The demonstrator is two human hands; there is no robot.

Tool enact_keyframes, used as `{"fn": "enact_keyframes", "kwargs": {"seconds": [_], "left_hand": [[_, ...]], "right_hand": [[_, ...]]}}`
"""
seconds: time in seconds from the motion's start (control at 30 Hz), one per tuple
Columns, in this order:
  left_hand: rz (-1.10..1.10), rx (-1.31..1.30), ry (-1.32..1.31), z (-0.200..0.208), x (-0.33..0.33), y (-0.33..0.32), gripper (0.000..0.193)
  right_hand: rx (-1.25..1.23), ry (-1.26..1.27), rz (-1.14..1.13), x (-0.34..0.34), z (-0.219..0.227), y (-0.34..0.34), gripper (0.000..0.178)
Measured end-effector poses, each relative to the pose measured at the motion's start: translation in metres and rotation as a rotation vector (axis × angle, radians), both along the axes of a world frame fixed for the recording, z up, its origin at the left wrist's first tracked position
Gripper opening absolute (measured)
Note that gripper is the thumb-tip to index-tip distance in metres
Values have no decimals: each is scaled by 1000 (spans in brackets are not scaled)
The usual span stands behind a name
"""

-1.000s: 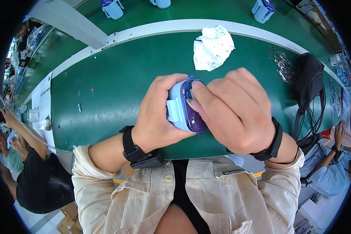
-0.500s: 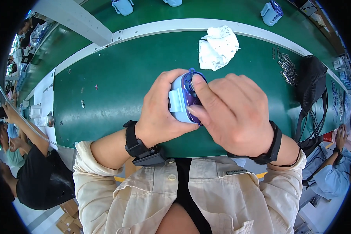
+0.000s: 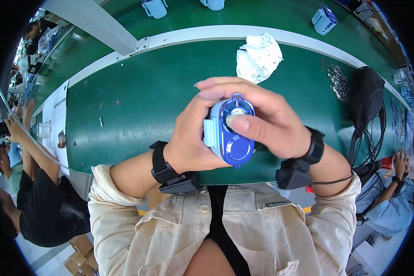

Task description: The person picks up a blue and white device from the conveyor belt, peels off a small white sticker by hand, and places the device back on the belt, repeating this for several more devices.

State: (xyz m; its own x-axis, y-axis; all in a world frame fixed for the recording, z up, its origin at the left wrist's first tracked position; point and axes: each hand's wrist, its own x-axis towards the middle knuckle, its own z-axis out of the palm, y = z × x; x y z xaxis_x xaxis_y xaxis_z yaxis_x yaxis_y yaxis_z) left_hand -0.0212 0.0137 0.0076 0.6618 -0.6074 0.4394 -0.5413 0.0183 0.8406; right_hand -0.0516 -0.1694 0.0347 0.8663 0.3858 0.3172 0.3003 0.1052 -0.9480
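Note:
Upright above the table in front of me is a light-blue oblong device (image 3: 238,149) with a glossy dark-blue face. That face has a spoked round opening at the far end, a round disc at the near end and small loops at both ends. My left hand (image 3: 187,133) is wrapped round its left side, beside a light-blue clip (image 3: 210,132). Curled over the far end, my right hand (image 3: 276,112) presses its thumb on the round opening. The thumb hides part of the opening, and whatever lies under its tip cannot be made out.
A crumpled white cloth (image 3: 260,57) lies beyond my hands on the green table (image 3: 138,110). To the right are small metal parts (image 3: 338,83) and a black mesh bag (image 3: 367,94) with cables. Similar blue devices (image 3: 324,20) stand past the white rail (image 3: 188,34). Other people sit at both sides.
The device has turned so its dark-blue face shows more fully. My right hand has shifted from a pinch at the face to fingers round the far end with the thumb on the opening.

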Motion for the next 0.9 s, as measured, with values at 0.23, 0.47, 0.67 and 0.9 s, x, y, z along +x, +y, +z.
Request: {"fn": "enact_keyframes", "kwargs": {"seconds": [0.23,0.47,0.67,0.9], "left_hand": [[46,-14,-75,2,1,-1,82],[67,-71,36,-12,-2,0,79],[44,-67,18,-9,0,0,79],[22,-53,167,-11,0,0,80]], "right_hand": [[13,0,-165,-12,0,15,37],[549,443,120,-9,1,17,35],[255,111,1,-9,-10,17,37],[138,85,-137,-9,-7,16,36]]}}
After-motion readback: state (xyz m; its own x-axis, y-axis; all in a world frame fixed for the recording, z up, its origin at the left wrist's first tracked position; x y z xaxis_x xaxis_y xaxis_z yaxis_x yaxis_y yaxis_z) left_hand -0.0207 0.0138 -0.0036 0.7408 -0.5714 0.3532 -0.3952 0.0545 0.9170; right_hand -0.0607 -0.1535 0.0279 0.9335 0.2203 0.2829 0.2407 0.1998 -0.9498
